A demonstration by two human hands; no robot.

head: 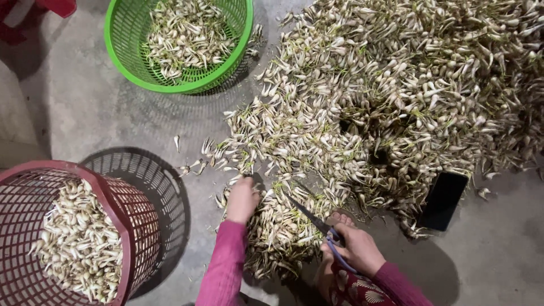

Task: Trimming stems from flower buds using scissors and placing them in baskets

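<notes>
1. We see our left hand (242, 199) reaching into the near edge of a great pile of pale bulbs (391, 96) spread on the concrete floor (85, 102). Its fingers are curled down among the bulbs, but whether they have closed on one is hidden from us.
2. Our right hand (357, 249) is clamped on the blue handles of a pair of scissors (317, 222), just right of the left hand. The blades lie together, so far as we can tell.
3. The scissors' long axis runs on a slant, the dark tip pointing far and left into the heap, the handles near and right in our palm.
4. We judge the bulbs light and small, firm at the swollen white end and soft at the thin greenish stalk. They would bruise or snap if squeezed, so the plump end is the place to pinch.
5. The bulbs lie every way, with no common direction; each is longer than it is wide, with a fat head narrowing towards its stalk.
6. A green basket (122, 54) stands far left, part filled with bulbs; a dark red basket (127, 226) stands near left, also part filled.
7. A flat black phone (445, 199) lies on the floor at the pile's near right edge.
</notes>
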